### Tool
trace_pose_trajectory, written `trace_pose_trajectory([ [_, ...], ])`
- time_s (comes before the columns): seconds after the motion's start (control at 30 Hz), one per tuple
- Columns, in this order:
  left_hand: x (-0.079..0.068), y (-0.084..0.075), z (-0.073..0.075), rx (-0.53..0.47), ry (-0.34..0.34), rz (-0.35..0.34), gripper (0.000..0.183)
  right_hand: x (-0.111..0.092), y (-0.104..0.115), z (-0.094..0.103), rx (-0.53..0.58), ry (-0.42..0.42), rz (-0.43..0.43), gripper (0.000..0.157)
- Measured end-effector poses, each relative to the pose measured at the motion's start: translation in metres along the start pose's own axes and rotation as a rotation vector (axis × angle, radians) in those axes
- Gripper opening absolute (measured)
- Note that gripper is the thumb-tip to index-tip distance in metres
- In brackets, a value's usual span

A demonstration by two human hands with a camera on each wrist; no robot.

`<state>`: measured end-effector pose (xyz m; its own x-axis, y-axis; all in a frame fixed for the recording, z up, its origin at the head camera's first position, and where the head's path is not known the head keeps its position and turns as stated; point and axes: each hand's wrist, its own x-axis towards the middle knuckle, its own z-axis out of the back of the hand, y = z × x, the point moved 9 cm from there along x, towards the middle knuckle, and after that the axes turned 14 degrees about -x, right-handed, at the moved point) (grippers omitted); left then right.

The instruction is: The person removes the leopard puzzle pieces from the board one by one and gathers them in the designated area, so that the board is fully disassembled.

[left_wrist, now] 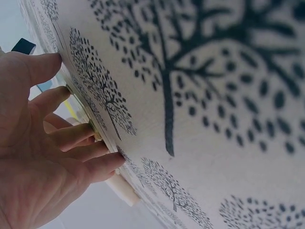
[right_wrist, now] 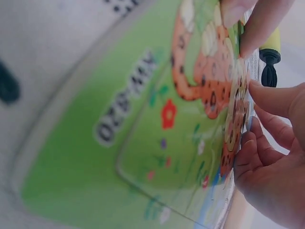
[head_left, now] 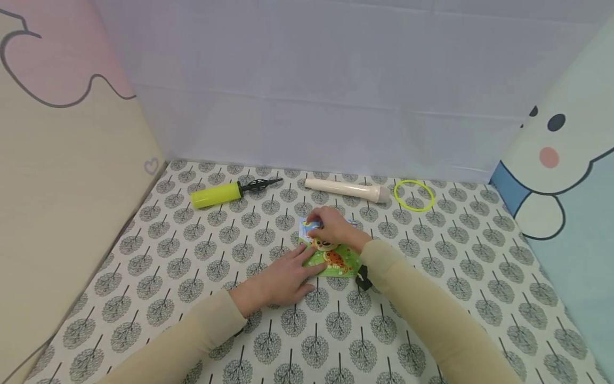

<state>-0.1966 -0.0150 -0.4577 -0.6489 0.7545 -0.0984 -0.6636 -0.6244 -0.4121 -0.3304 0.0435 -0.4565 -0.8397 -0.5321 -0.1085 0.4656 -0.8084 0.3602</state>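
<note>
A flat, glossy picture board (head_left: 316,260) with a cartoon leopard on green lies on the patterned cloth. In the right wrist view the board (right_wrist: 86,167) shows red flowers and a thin outline inside its border. My left hand (head_left: 290,276) rests on its lower left with spread, fairly straight fingers; the left wrist view shows that hand (left_wrist: 52,138) from the palm side. Over the upper left part is my right hand (head_left: 333,226), thumb and bent fingers at the surface. In the right wrist view this hand (right_wrist: 276,157) hides whether it pinches anything.
Behind the board lie a yellow-green hand pump (head_left: 216,196) with a black nozzle, a cream stick (head_left: 342,188) with a greyish end, and a yellow ring (head_left: 413,209). Fabric walls stand at the back (head_left: 312,106) and both sides. Tree-print cloth (head_left: 230,229) covers the table.
</note>
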Motion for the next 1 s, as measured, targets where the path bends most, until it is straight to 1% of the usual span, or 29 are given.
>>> trace_pose_trajectory([
  [0.17,0.0,0.0,0.001,0.01,0.003,0.001,0.056,-0.003,-0.005,0.002,0.08,-0.005,-0.054,0.031],
  [0.3,0.0,-0.001,0.002,0.013,0.002,0.003,0.057,-0.005,-0.008,0.005,0.118,-0.034,-0.079,0.024],
  [0.5,0.0,-0.001,0.001,0.022,0.007,0.002,0.057,-0.007,-0.009,0.011,0.147,-0.081,-0.058,0.021],
  [0.63,0.001,-0.001,0.001,0.016,0.014,0.008,0.056,-0.009,-0.013,0.016,0.202,-0.099,-0.055,0.019],
  [0.87,0.0,-0.001,0.001,-0.001,0.022,0.018,0.057,-0.018,-0.024,0.026,0.31,-0.101,-0.04,0.019],
  [1.0,0.0,0.001,0.0,0.003,0.026,0.018,0.057,-0.026,-0.033,0.032,0.325,-0.1,-0.035,0.02],
])
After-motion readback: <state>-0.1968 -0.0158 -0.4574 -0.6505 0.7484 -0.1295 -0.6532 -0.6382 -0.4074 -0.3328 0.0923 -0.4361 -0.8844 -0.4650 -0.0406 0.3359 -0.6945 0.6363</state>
